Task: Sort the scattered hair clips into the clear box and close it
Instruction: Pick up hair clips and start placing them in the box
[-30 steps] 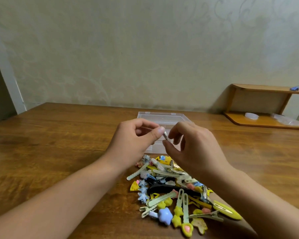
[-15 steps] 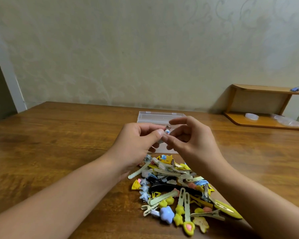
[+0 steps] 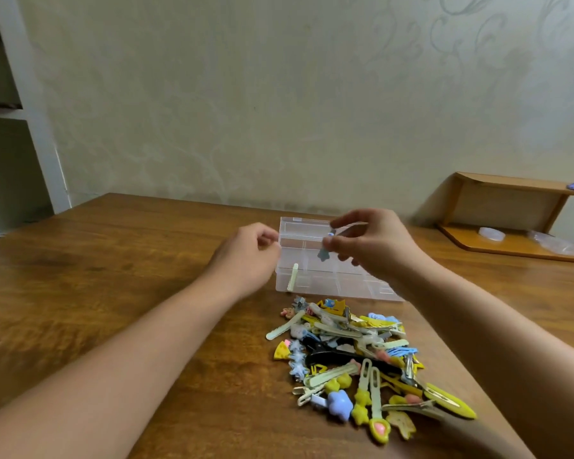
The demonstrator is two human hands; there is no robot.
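A clear box (image 3: 328, 279) of thin, glossy see-through plastic sits open on a wooden table (image 3: 113, 276) whose surface is a warm brown, polished, with dark streaked grain. The box is rectangular, split by low clear walls into several compartments; one pale green, flat, strip-shaped clip (image 3: 292, 277) leans upright in the compartment at its 7 o'clock corner. The right hand (image 3: 375, 246) hovers over the middle of the box, thumb and fingertips pressed together on a small blue clip (image 3: 324, 250) with a star-shaped end that hangs downward above the compartments. The left hand (image 3: 246, 256) is at 9 o'clock of the box, fingers curled loosely inward beside its left wall; whether it touches the plastic or holds anything cannot be told. At 6 o'clock from the box, just beside its near wall, lies a tangled pile of hair clips (image 3: 355, 356): long flat pale green snap clips, yellow stars and a yellow crown shape, a lilac puffy flower, a smooth black curved clip, a wedge like cheese, spiky light blue stars and thin metal prongs. At 2 o'clock from the box stands a low wooden shelf (image 3: 511, 213), two smooth boards joined by a slanted side, against a pale wall (image 3: 279, 94) with a faint swirling embossed pattern.
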